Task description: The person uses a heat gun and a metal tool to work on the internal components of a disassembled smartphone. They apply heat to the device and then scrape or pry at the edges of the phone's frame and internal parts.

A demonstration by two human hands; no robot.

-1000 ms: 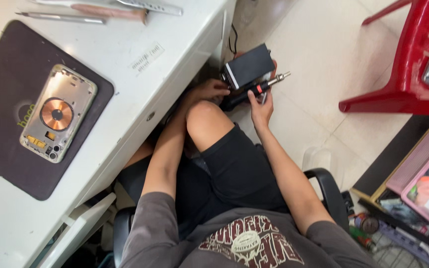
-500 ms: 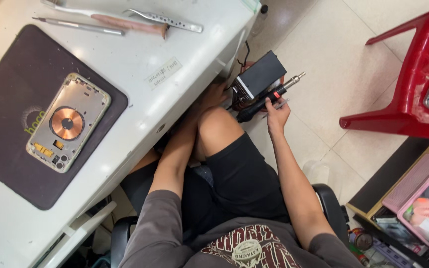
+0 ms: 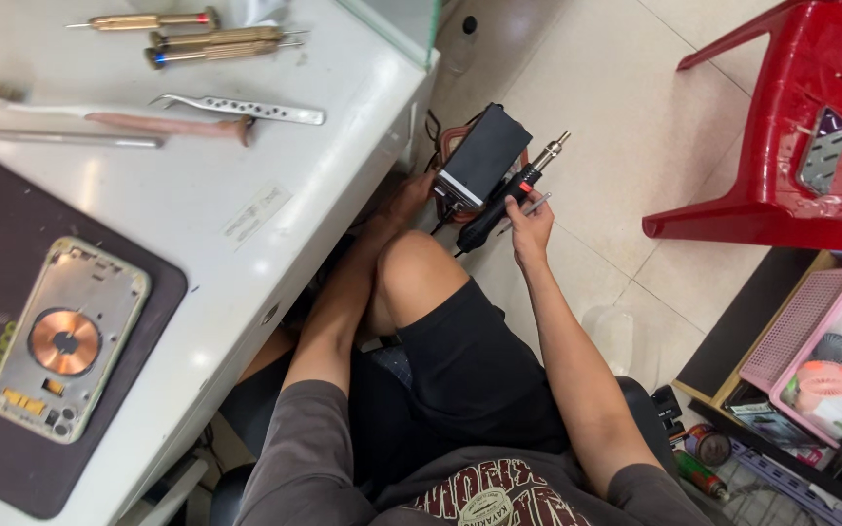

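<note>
1. Head view, centre of the frame: the right hand (image 3: 530,219) is closed around a black pen-shaped heat tool (image 3: 509,200) with a metal tip that points toward the upper right. A thin silver pin seems pinched in the same fingers, though it is too small to be sure.
2. Just left of it, the left hand (image 3: 409,198) reaches down beside the desk edge and touches the lower corner of a black box unit (image 3: 479,156). Its fingers are mostly hidden behind the box and knee, so I cannot tell how far they are closed or whether they truly grip it.
3. Box and tool sit close together above the raised knee, low beside the white desk (image 3: 246,214), over the tiled floor.
4. On the desk at lower left, an opened phone back (image 3: 68,339) with a copper coil lies on a dark mat (image 3: 12,244). Tweezers (image 3: 241,105) and screwdrivers (image 3: 187,31) lie at the upper left, well apart from both hands.
5. A red plastic chair (image 3: 791,127) stands at the upper right.
6. Judged from this pose, good handling means keeping the metal tip turned away from the bare leg and the cable, steadying the box before lifting, and holding the tool by its black handle only.
</note>
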